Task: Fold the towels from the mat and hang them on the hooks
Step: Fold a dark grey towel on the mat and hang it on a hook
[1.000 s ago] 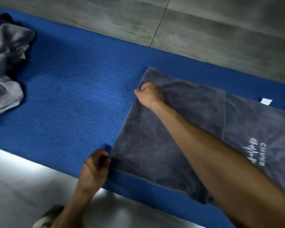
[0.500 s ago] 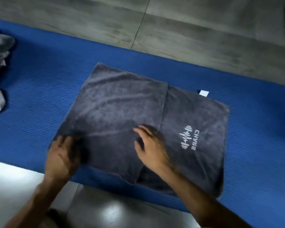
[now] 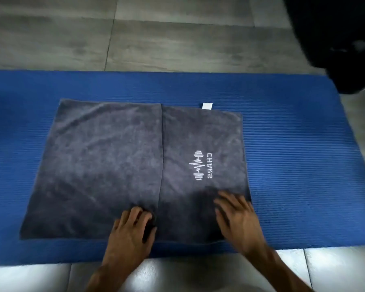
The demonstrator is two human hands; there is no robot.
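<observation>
A dark grey towel [image 3: 105,161] lies flat on the blue mat [image 3: 299,157], its left part folded over so an edge runs down the middle. A white dumbbell logo and a small white tag [image 3: 207,106] show on its right part. My left hand [image 3: 133,230] rests on the towel's near edge by the fold line, fingers bent. My right hand [image 3: 238,218] lies flat with spread fingers on the towel's near right corner. No hooks are in view.
Grey floor tiles [image 3: 177,39] lie beyond the mat and pale glossy tiles [image 3: 335,268] in front of it. A large black object [image 3: 335,39] fills the upper right corner, just past the mat's right end.
Both hands slid right along the towel's near edge: the left from the left corner to the fold line, the right from the middle to the right corner. The view shifted right, so the other towels left the frame.
</observation>
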